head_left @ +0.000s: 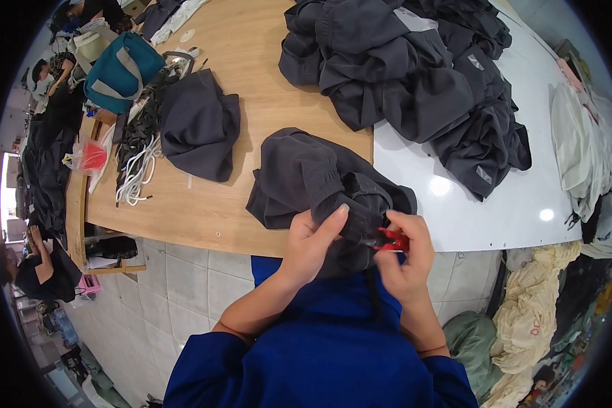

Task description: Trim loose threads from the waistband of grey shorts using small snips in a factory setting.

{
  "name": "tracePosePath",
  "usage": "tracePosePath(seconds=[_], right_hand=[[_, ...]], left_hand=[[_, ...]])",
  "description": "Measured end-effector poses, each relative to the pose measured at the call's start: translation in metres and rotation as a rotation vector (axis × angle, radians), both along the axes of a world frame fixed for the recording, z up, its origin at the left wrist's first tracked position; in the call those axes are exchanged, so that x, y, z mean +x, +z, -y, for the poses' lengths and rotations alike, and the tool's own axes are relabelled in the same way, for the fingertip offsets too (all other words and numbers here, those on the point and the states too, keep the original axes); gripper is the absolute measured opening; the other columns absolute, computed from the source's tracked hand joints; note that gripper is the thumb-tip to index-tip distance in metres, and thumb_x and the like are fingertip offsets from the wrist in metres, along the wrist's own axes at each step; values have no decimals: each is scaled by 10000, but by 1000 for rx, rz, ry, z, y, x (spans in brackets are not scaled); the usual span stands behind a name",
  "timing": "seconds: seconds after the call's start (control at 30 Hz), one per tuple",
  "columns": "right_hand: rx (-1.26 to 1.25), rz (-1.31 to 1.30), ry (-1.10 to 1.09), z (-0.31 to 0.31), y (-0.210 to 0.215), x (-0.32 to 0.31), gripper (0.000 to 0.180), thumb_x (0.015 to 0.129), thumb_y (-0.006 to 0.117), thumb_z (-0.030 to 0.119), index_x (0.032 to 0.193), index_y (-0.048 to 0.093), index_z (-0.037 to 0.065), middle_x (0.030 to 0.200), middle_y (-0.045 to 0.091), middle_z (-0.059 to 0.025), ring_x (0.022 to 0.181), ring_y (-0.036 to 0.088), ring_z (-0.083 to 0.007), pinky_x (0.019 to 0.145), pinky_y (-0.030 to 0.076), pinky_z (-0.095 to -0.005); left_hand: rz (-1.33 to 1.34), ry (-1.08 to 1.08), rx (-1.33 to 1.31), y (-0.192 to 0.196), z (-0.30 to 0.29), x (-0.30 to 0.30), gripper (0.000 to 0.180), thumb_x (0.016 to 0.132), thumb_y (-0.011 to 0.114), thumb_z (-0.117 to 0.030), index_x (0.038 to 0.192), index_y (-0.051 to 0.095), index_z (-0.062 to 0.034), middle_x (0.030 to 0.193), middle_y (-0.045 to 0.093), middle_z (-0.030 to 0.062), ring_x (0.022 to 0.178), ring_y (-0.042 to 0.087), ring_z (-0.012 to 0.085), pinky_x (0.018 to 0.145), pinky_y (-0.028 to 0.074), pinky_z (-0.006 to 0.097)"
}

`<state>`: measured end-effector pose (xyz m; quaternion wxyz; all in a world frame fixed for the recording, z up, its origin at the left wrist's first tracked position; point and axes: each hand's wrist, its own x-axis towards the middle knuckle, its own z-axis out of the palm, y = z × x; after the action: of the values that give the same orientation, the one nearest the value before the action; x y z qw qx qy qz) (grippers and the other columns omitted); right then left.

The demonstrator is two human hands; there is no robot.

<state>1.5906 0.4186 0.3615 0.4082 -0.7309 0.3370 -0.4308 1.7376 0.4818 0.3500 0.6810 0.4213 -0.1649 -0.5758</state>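
Observation:
A dark grey garment (285,166) with a gathered elastic waistband lies bunched at the table's front edge, part of it hanging over. My left hand (311,243) is closed on the waistband, thumb on top. In my right hand (411,262) are small red thread snips (395,240), held between thumb and fingers. Their tips are against or very near the waistband; the blades are hard to make out. A dark cord (372,292) hangs below the garment in front of my blue top.
A large heap of dark grey garments (401,68) covers the far right. Another folded dark garment (200,126) lies left, beside white cords (139,170) and a teal bag (124,73). Cream fabric bundles (534,306) stand at the right. Other people work at the far left.

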Motion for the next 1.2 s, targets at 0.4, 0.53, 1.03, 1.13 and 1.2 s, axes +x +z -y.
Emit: tracePosePath(seconds=[0.4,0.53,1.03,1.13,1.2], right_hand=[[-132,-283,469,5,18,-4,544,557,796,388,996,676,90,722,523,-13,585,534,-155,521,433,-249],[-47,-63,284,3,13,-3,462,630,779,200,1053,655,62,759,521,-38,619,546,-152,562,459,-251],[-223,-184,-119,8,2,2,414,612,766,48,1016,681,85,810,482,-49,628,467,-136,527,390,-225],[-219,-178,-111,7,1,2,412,616,766,55,1018,682,86,813,483,-49,630,469,-138,529,392,-226],[-216,-175,-112,7,0,2,409,620,764,57,1020,682,86,814,483,-50,631,469,-139,529,394,-226]], left_hand=[[-128,32,20,1,2,2,202,938,494,-180,1000,587,-12,951,629,63,847,603,114,739,492,257],[-138,-9,-49,0,-1,5,207,938,493,-176,1019,588,-11,972,633,63,861,606,117,760,495,271],[-128,-1,-52,-1,0,3,214,944,477,-168,1021,592,-4,972,636,70,863,608,121,779,495,271],[-108,5,-33,-1,0,2,217,946,469,-168,1037,584,-8,986,636,78,884,613,138,792,497,290],[-90,9,-20,-2,-1,1,220,948,462,-169,1052,578,-14,999,636,84,904,616,153,804,500,309]])
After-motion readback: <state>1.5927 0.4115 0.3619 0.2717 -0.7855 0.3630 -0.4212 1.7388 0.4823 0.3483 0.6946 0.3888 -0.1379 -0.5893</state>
